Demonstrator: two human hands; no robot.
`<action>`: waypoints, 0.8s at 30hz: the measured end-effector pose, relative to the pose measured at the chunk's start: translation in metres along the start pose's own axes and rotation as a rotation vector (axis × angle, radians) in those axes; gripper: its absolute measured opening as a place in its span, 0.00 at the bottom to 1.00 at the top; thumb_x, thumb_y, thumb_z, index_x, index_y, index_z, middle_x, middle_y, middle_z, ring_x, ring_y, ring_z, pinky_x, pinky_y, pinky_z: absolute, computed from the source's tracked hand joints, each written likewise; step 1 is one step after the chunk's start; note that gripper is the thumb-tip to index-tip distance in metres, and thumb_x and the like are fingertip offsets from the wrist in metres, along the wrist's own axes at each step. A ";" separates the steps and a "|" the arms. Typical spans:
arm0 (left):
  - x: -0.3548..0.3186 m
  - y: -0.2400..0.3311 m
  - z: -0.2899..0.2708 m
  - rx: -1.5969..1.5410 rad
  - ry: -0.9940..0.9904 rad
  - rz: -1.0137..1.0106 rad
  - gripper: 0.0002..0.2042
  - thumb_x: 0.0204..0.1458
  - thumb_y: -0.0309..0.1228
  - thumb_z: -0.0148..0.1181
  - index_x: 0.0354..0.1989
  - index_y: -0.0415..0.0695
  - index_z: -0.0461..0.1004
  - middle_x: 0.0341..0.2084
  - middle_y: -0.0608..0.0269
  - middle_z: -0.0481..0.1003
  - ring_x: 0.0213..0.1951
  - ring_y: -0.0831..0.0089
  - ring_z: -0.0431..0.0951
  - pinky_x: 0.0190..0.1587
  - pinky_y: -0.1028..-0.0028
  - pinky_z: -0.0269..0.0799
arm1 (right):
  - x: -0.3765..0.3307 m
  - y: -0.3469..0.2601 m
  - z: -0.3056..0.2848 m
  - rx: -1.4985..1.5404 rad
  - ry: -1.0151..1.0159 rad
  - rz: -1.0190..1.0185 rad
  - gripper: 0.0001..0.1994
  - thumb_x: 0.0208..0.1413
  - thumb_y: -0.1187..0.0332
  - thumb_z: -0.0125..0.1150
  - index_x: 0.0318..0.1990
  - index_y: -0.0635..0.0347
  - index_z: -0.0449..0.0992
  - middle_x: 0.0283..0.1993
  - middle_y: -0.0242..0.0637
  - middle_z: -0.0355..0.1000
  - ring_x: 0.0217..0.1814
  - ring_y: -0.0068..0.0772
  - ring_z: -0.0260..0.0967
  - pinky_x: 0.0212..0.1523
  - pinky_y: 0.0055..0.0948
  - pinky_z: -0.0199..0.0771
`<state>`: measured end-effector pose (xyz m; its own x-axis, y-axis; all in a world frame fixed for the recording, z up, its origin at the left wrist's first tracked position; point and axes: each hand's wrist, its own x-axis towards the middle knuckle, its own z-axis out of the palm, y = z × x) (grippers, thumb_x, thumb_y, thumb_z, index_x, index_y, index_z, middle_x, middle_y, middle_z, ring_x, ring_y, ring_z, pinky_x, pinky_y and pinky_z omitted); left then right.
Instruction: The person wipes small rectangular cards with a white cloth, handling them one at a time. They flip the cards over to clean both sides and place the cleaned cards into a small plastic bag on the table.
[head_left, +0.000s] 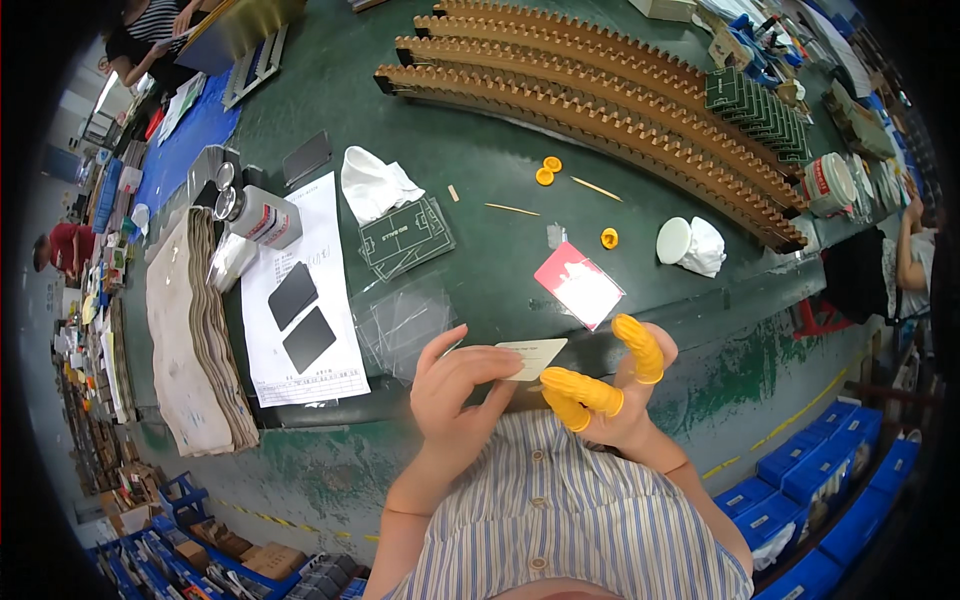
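My left hand [457, 395] pinches a small cream card [536, 357] with printed lines, just over the table's front edge. Yellow finger cots cover several fingers of my right hand [610, 395]. Two of those fingers press together by the card's lower right corner; what is between them, if anything, is too small to make out. A third covered finger is raised. Beyond the hands lies a red and white card [580, 286] in a clear sleeve. Left of it are clear plastic sleeves [405, 325] and a stack of dark green printed plates [407, 240].
Loose yellow finger cots [609, 238], wooden sticks [597, 188] and a round white pad with cloth [690, 246] lie farther out. Long notched wooden racks [590, 90] span the back, some holding green plates [757, 115]. A metal bottle [258, 215], paper sheet [310, 365] and folded cloths [195, 340] are left.
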<state>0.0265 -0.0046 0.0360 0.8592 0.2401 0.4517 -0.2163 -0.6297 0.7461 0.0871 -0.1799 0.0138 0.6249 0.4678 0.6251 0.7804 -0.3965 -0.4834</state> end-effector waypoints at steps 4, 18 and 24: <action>0.000 0.000 0.001 0.026 -0.009 0.002 0.09 0.38 0.19 0.63 0.28 0.46 0.76 0.28 0.68 0.78 0.35 0.73 0.79 0.53 0.63 0.65 | 0.000 0.000 -0.001 -0.007 -0.014 -0.010 0.23 0.39 0.60 0.70 0.48 0.41 0.74 0.52 0.41 0.47 0.56 0.42 0.45 0.54 0.39 0.53; -0.002 0.001 0.006 -0.061 0.016 -0.073 0.10 0.36 0.14 0.61 0.26 0.42 0.74 0.26 0.62 0.79 0.35 0.71 0.79 0.57 0.60 0.61 | 0.007 -0.001 -0.003 -0.007 -0.043 -0.009 0.39 0.34 0.60 0.73 0.56 0.61 0.61 0.53 0.42 0.46 0.57 0.40 0.45 0.56 0.35 0.52; -0.003 0.001 0.007 -0.080 0.004 -0.081 0.10 0.37 0.13 0.60 0.27 0.43 0.73 0.27 0.61 0.79 0.36 0.71 0.79 0.58 0.59 0.59 | 0.003 -0.001 -0.001 0.003 -0.044 0.011 0.21 0.39 0.61 0.70 0.45 0.46 0.76 0.54 0.40 0.47 0.57 0.41 0.45 0.56 0.35 0.53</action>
<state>0.0273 -0.0112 0.0315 0.8737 0.2904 0.3901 -0.1828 -0.5472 0.8168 0.0879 -0.1794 0.0168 0.6341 0.4972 0.5922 0.7732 -0.3995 -0.4924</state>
